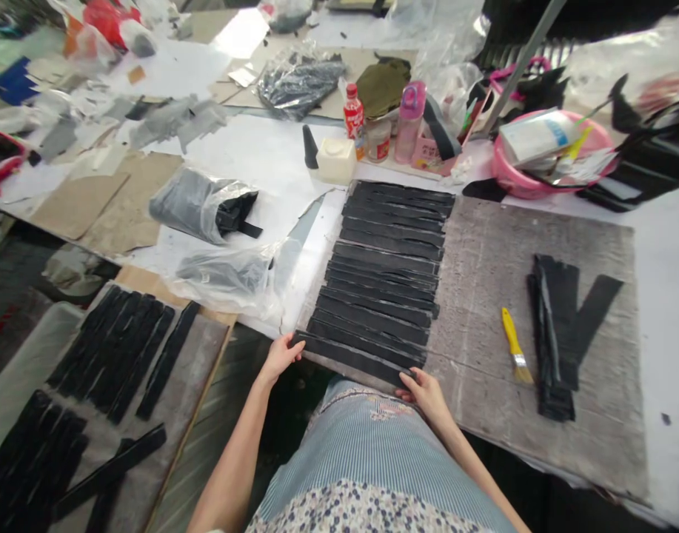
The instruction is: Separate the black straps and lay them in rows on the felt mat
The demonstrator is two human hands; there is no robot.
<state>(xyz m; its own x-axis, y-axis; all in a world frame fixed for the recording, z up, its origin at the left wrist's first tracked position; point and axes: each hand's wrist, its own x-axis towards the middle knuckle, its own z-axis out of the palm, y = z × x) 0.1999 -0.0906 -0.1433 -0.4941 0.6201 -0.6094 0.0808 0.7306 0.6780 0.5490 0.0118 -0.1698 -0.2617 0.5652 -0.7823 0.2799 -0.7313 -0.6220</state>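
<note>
A long black strip (353, 357) lies along the near edge of the grey board (472, 326), pinched at both ends. My left hand (281, 359) is closed on its left end, thumb on top. On its right end my right hand (422, 392) is closed too, with the fingertips partly hidden. Beyond it, several similar black strips (392, 244) lie side by side in a column running away from me. To the right, a brush with a yellow handle (511, 337) rests beside a loose pile of black strips (558, 326).
A lower board (200, 355) at the left carries more black strips. Plastic-wrapped bundles (198, 203) lie on the table. At the back stand a red bottle (353, 111), a pink bottle (409, 126), a white block-shaped container (336, 161) and a pink basin (517, 174).
</note>
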